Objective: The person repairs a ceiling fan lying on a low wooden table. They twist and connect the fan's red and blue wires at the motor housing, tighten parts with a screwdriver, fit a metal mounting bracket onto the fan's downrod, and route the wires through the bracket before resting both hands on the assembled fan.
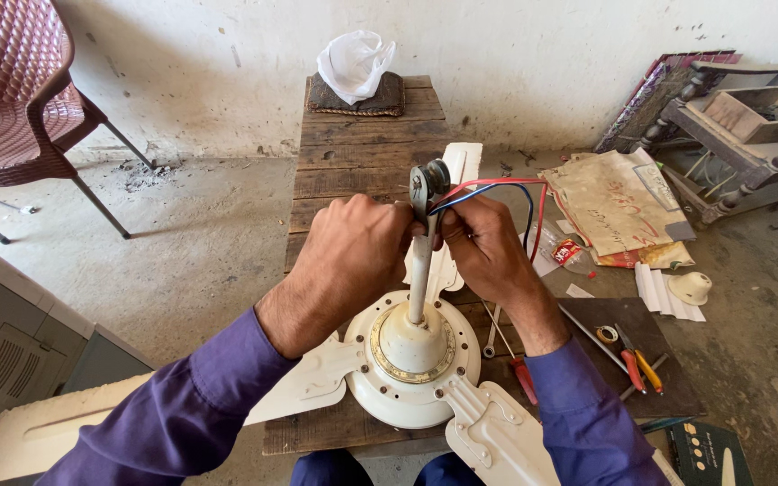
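The left hand is gripping the top of the fan rod on the bench, while the right hand is pinching its wires.

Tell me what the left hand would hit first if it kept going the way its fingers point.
Probably the fan's down rod, which the left hand already grips near the top; beyond it the right hand, though depth is unclear.

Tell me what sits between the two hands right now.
In the head view, the fan's white downrod stands upright between the left hand and right hand. Its metal top fitting and the red and blue wires are at the fingertips.
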